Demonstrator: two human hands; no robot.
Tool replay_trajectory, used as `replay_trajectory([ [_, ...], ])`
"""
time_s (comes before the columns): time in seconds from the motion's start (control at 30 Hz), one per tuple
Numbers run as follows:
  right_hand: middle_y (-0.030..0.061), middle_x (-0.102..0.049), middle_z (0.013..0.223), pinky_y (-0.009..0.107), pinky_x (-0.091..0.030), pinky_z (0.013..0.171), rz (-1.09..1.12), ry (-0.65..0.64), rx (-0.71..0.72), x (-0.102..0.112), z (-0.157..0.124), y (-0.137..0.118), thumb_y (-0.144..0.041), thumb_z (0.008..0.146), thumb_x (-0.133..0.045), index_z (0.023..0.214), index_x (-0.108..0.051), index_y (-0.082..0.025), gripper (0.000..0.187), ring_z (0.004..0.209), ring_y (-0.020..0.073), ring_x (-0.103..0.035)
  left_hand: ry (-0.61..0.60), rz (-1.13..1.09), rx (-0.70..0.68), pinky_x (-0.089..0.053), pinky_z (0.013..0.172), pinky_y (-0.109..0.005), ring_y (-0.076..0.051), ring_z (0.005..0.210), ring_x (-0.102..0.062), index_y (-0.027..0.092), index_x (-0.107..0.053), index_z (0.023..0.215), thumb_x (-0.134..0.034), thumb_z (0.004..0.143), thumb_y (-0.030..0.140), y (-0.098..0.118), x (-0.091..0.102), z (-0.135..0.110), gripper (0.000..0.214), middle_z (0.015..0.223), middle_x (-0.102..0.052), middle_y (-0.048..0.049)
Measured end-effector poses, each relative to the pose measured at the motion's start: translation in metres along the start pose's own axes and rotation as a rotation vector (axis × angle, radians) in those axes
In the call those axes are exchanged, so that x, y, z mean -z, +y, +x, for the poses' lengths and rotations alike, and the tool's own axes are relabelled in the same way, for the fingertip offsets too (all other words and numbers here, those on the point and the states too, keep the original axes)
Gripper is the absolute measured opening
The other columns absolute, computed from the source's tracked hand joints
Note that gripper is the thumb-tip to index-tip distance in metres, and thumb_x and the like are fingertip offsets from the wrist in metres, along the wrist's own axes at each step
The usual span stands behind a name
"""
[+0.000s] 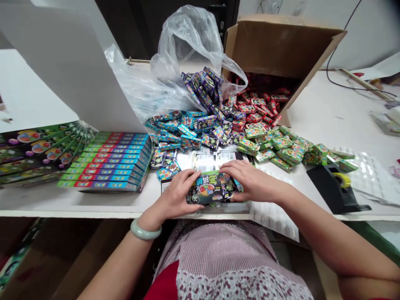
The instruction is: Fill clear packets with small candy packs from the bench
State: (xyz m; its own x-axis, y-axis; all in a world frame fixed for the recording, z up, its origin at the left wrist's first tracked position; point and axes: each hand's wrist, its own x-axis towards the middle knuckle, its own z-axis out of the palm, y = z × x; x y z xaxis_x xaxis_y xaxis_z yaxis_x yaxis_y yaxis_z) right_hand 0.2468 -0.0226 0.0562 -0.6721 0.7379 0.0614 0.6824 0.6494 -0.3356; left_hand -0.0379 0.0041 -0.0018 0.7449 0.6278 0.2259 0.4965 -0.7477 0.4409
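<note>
Two hands were in use: the left hand and the right hand, both half closed, gripped one small dark box with green edges and printed coloured balls from opposite ends. The box sat between them at the near edge of the white surface. One pale green bangle circled the left wrist.

Beyond the hands lay loose printed sheets. Heaped behind these were many small boxes: purple-blue, teal, red and green, too many to count. At left stood about a dozen long, flat blue, red and green boxes in a stepped row, beside several larger dark green boxes fanned out. Also present were one brown cardboard carton tipped on its side, one clear plastic bag and one black tape dispenser holding yellow tape.
</note>
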Motion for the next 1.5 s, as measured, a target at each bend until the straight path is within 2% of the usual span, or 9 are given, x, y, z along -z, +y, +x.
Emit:
replay_trajectory([
  [0.3, 0.0168, -0.043, 0.143, 0.047, -0.038, 0.107, 0.229, 0.161, -0.046, -0.012, 0.014, -0.001, -0.046, 0.066, -0.08, 0.137, -0.038, -0.02, 0.087, 0.132, 0.0299, -0.042, 0.044, -0.066, 0.077, -0.042, 0.101, -0.049, -0.032, 0.12, -0.046, 0.022, -0.028, 0.145, -0.076, 0.069, 0.046, 0.001, 0.002, 0.004, 0.093, 0.128, -0.043, -0.0144],
  [0.4, 0.0123, -0.059, 0.125, 0.045, -0.047, 0.098, 0.376, 0.32, -0.205, -0.022, 0.013, -0.005, -0.038, 0.083, -0.066, 0.131, -0.045, -0.022, 0.054, 0.115, 0.0247, -0.057, 0.112, -0.028, 0.108, -0.042, 0.101, -0.05, -0.033, 0.121, -0.044, 0.022, -0.028, 0.144, -0.076, 0.069, 0.046, -0.002, 0.001, 0.001, 0.092, 0.127, -0.043, -0.015],
  [0.5, 0.0081, -0.068, 0.108, 0.04, -0.053, 0.088, 0.543, 0.308, -0.296, -0.028, 0.017, -0.009, -0.026, 0.093, -0.05, 0.123, -0.05, -0.022, 0.031, 0.099, 0.02, -0.065, 0.154, 0.011, 0.124, -0.041, 0.101, -0.051, -0.034, 0.121, -0.043, 0.019, -0.03, 0.143, -0.076, 0.069, 0.045, -0.006, -0.001, -0.004, 0.09, 0.127, -0.043, -0.0161],
  [0.67, 0.0084, -0.07, 0.103, 0.038, -0.054, 0.083, 0.675, 0.175, -0.303, -0.027, 0.045, -0.009, -0.022, 0.09, -0.053, 0.12, -0.053, -0.021, 0.03, 0.091, 0.02, -0.067, 0.183, 0.043, 0.155, -0.041, 0.102, -0.051, -0.035, 0.12, -0.044, 0.015, -0.034, 0.14, -0.079, 0.066, 0.044, -0.012, -0.001, -0.011, 0.092, 0.127, -0.044, -0.0174],
  [1.03, 0.0071, -0.067, 0.097, 0.036, -0.052, 0.081, 0.93, 0.358, -0.469, -0.05, 0.077, -0.018, -0.019, 0.089, -0.051, 0.122, -0.048, -0.021, 0.032, 0.085, 0.0169, -0.065, 0.194, 0.069, 0.201, -0.04, 0.103, -0.053, -0.036, 0.123, -0.044, 0.02, -0.03, 0.143, -0.078, 0.066, 0.046, -0.023, 0.001, -0.026, 0.094, 0.13, -0.045, -0.0168],
  [1.17, 0.0037, -0.067, 0.084, 0.034, -0.053, 0.072, 0.909, 0.268, -0.47, -0.058, 0.071, -0.021, -0.021, 0.087, -0.055, 0.125, -0.048, -0.019, 0.039, 0.075, 0.0159, -0.063, 0.17, 0.04, 0.157, -0.041, 0.102, -0.053, -0.036, 0.122, -0.045, 0.019, -0.031, 0.142, -0.078, 0.066, 0.046, -0.019, -0.003, -0.023, 0.094, 0.129, -0.045, -0.0174],
  [1.27, 0.0069, -0.067, 0.097, 0.033, -0.053, 0.074, 0.913, 0.375, -0.453, -0.052, 0.072, -0.005, -0.024, 0.088, -0.054, 0.124, -0.048, -0.019, 0.037, 0.082, 0.0164, -0.065, 0.172, 0.044, 0.179, -0.041, 0.103, -0.053, -0.035, 0.123, -0.044, 0.019, -0.03, 0.142, -0.077, 0.068, 0.045, -0.019, 0.001, -0.026, 0.092, 0.129, -0.044, -0.0168],
  [1.37, 0.0091, -0.067, 0.104, 0.036, -0.05, 0.082, 0.607, 0.446, -0.418, -0.041, 0.093, 0.023, -0.027, 0.088, -0.057, 0.111, -0.059, -0.019, 0.024, 0.092, 0.0197, -0.064, 0.175, 0.043, 0.183, -0.041, 0.103, -0.053, -0.035, 0.124, -0.043, 0.021, -0.029, 0.143, -0.077, 0.069, 0.044, -0.019, 0.008, -0.031, 0.091, 0.13, -0.044, -0.0164],
  [1.5, 0.0129, -0.066, 0.112, 0.042, -0.04, 0.095, 0.189, 0.351, -0.397, -0.041, 0.145, 0.049, -0.024, 0.08, -0.068, 0.106, -0.063, -0.017, 0.028, 0.108, 0.0278, -0.056, 0.155, 0.018, 0.176, -0.04, 0.104, -0.052, -0.034, 0.125, -0.043, 0.021, -0.028, 0.143, -0.076, 0.07, 0.045, -0.014, 0.011, -0.033, 0.092, 0.13, -0.043, -0.016],
])
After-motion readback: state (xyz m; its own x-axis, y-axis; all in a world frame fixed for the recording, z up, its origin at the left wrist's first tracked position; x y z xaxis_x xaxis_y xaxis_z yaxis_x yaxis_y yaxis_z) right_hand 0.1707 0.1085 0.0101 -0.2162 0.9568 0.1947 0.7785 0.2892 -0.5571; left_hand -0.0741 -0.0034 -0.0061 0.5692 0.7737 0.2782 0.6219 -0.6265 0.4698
